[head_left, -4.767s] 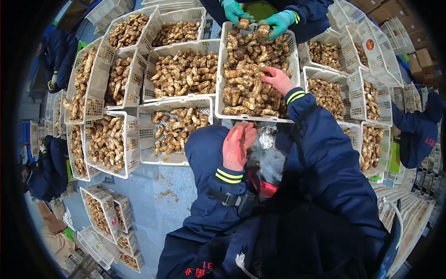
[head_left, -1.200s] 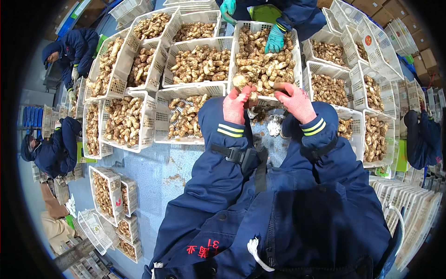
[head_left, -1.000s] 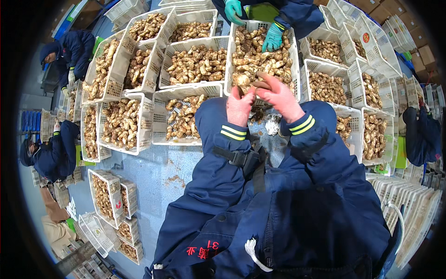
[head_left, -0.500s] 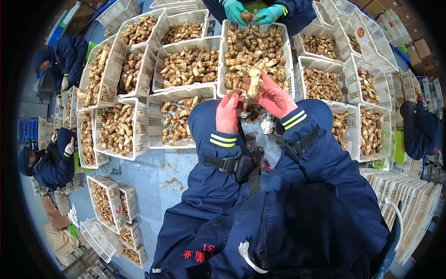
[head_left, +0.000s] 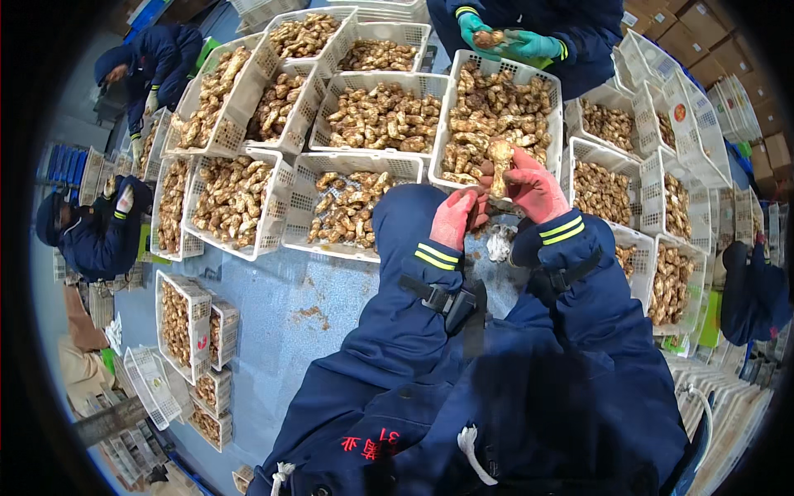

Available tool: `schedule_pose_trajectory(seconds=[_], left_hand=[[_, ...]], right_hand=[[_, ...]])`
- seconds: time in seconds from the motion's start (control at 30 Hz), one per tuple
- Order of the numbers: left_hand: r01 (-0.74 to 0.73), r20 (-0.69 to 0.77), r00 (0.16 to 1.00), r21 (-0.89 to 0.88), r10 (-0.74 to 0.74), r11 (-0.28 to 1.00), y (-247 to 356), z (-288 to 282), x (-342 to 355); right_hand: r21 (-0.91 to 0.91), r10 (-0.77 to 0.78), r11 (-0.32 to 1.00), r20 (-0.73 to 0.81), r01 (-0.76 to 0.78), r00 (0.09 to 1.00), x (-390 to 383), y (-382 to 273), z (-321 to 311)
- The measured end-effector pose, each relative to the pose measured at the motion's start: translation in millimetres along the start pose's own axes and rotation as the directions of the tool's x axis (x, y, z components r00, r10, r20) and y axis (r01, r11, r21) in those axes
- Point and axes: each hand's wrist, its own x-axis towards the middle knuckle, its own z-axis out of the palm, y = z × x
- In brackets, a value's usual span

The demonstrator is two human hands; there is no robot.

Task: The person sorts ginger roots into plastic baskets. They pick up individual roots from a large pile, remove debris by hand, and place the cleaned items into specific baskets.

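Item: one pale mushroom, upper centre of frame, roughly upright. Right hand: grip closed about its side, leaving the top exposed. Left hand: fingers curled beside the base; whether they hold anything cannot be told. White crate: heaped full, just above the hands, presumably for easy reach.

Mushroom, whole, pale cream-tan w/ brownish patches, rounded cap, thick stem. Held approx. upright in R hand, cap end toward top of frame, stem end down, nr L hand; contact there hard to tell. Pos.: upper half of frame, R of ctr.
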Motion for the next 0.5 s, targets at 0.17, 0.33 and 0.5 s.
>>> schedule_pose_trajectory(seconds=[0.17, 0.33, 0.5], left_hand=[[-0.027, -0.059, 0.998, -0.089, 0.021, 0.996, 3.8, -10.5, -2.4], [0.001, -0.056, 0.998, -0.064, -0.005, 0.998, 1.4, -18.5, -0.2], [0.031, -0.018, 0.999, -0.097, -0.033, 0.995, 4.1, -17.1, 4.2]], right_hand=[[-0.163, 0.231, 0.944, -0.298, -0.288, 0.926, 26.8, 34.1, -84.0], [-0.243, -0.224, 0.954, -0.197, 0.173, 0.955, 106.5, 16.9, -43.4], [-0.095, -0.087, 0.994, -0.330, 0.058, 0.940, 124.6, 14.8, -76.1]])
